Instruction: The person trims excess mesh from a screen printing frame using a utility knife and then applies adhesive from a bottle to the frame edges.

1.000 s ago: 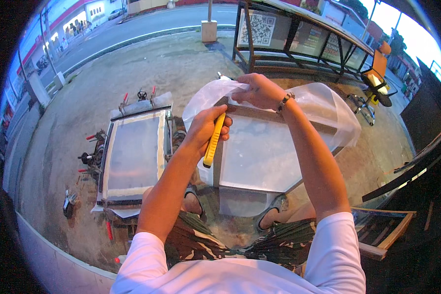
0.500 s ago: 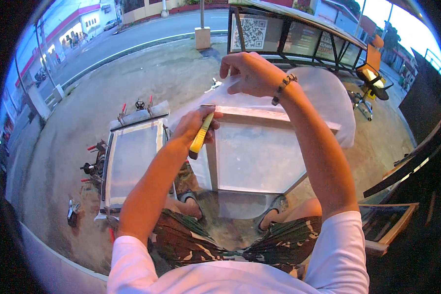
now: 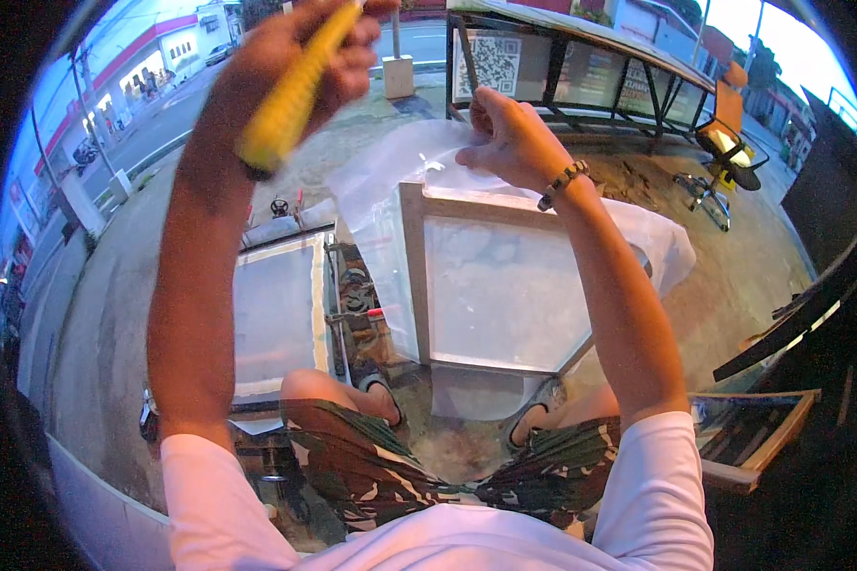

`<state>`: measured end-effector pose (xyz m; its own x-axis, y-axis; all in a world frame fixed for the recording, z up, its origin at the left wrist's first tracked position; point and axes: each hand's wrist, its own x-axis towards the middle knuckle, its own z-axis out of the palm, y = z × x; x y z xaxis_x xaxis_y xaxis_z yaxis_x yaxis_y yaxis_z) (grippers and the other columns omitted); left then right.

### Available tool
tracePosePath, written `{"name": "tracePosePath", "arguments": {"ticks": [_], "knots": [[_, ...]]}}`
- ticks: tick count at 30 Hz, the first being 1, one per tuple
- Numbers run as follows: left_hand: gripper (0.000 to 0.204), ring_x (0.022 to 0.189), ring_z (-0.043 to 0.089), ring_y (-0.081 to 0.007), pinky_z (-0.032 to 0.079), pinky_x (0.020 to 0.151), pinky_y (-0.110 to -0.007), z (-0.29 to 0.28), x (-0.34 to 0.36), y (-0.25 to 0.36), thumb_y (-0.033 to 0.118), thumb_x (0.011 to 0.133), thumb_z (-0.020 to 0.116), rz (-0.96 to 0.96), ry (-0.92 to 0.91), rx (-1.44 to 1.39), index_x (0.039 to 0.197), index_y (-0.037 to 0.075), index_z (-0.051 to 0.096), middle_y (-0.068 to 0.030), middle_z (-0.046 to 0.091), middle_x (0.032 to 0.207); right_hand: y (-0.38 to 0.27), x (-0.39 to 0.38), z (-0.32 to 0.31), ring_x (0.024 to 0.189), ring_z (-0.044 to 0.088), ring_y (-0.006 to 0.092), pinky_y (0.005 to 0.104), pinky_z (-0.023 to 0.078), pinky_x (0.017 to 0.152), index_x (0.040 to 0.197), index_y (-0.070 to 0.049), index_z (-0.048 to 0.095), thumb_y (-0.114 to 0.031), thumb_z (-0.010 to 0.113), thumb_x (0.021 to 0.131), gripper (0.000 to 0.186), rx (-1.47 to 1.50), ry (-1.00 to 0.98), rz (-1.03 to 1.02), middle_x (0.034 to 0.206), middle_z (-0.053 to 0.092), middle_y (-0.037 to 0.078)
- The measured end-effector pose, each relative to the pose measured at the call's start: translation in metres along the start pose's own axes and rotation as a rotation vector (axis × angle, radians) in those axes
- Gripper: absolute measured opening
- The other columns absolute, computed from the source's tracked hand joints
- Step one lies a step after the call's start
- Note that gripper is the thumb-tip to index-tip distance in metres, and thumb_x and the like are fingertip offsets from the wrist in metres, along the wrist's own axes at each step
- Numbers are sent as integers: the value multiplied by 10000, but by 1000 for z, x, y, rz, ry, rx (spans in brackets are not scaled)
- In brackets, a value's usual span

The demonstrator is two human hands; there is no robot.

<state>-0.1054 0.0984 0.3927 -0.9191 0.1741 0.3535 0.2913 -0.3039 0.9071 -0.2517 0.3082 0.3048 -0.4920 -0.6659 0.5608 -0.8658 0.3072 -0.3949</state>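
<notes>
My left hand is raised high at the upper left. Its fingers are wrapped round a yellow utility knife, slightly blurred. My right hand is closed, thumb against curled fingers, at the far edge of a thin white translucent sheet; it seems to pinch the sheet, though the fingertips partly hide the grip. Below the hands, in front of my knees, lies a rectangular frame with a pale mesh-like panel inside. The sheet spreads out past the frame's far, left and right sides.
Left of the frame stands a clamp rig with a second taped screen. A wooden frame leans at the lower right. Beyond are a long dark metal-framed sign, an office chair, a post base and the road.
My left hand has lifted the utility knife from the frame's far left corner up toward the upper left. My right hand has shifted slightly right and down; the sheet lies lower and more spread.
</notes>
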Motion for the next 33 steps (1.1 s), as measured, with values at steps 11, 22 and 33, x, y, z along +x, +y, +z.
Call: {"name": "tracePosePath", "arguments": {"ticks": [11, 22, 33], "knots": [[313, 560, 455, -110, 395, 420, -221, -9, -62, -189, 218, 937, 518, -457, 395, -173, 1172, 11, 521, -46, 492, 752, 13, 9, 2, 710, 653, 163, 305, 518, 681, 961, 19, 641, -47, 784, 690, 314, 43, -23, -47, 782, 689, 112], [399, 488, 474, -63, 429, 364, -200, -20, -25, -168, 267, 985, 427, -530, 401, -509, 1148, -87, 515, -52, 498, 690, -2, 8, -6, 716, 651, 162, 299, 512, 677, 874, 11, 657, -63, 784, 687, 238, -16, -51, -110, 764, 680, 108], [366, 704, 613, -126, 540, 643, -267, -36, 23, -43, 334, 960, 507, -412, -144, -353, 1159, 28, 535, -128, 616, 998, -13, 2, -3, 673, 626, 304, 362, 489, 635, 804, -11, 565, -124, 805, 617, 325, 25, 52, -179, 716, 629, 145]]}}
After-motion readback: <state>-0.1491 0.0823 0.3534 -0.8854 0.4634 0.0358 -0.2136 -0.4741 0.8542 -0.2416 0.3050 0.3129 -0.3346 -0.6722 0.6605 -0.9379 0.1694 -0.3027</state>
